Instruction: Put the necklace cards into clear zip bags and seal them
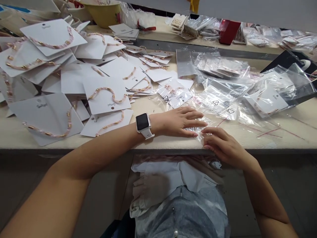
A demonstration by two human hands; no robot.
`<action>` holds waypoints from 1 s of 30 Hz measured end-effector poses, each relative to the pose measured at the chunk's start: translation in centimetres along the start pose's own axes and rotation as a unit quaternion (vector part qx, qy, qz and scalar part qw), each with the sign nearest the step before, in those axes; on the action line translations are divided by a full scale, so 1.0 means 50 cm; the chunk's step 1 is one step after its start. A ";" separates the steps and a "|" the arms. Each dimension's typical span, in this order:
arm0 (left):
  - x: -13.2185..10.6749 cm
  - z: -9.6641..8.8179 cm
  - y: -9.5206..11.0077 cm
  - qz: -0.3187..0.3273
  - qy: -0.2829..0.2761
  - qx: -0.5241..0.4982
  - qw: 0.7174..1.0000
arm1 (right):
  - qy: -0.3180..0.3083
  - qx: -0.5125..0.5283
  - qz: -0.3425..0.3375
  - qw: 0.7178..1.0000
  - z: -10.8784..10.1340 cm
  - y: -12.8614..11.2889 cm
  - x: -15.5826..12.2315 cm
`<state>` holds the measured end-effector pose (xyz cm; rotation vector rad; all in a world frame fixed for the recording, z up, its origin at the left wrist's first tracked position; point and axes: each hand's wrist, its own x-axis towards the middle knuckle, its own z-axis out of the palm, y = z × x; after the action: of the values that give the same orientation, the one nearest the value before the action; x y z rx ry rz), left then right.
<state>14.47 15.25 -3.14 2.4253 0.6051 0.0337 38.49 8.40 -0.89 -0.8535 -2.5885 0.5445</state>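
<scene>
While white cards (pixel 106 99) carrying pink-and-gold beaded strands (pixel 106 94) lie heaped across the left of the counter (pixel 15 130), the left hand (pixel 177 122), a white-strapped smartwatch (pixel 143 124) on its wrist, rests open and flat on a clear plastic bag (pixel 201 138). The right hand (pixel 224 147) curls closed over the bag's near edge, and more bagged cards (pixel 220 67) lie further right.

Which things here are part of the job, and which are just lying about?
Part of the job: left hand and right hand, both on a clear plastic bag; beaded chains on white display cards.

Lying about: yellow bowl; red box.
</scene>
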 end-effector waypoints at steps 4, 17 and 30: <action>0.001 0.001 0.000 0.001 0.005 0.002 1.000 | -0.008 -0.030 -0.002 1.000 0.000 -0.004 0.001; 0.001 0.003 0.001 0.004 0.007 0.006 1.000 | -0.002 0.025 0.022 0.999 0.000 -0.007 0.008; 0.002 -0.001 0.006 -0.002 -0.003 0.023 1.000 | -0.023 0.046 0.044 0.998 -0.002 -0.009 0.005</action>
<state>14.69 15.11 -2.94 2.4669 0.6148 0.0110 38.13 8.24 -0.53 -0.9389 -2.5537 0.7109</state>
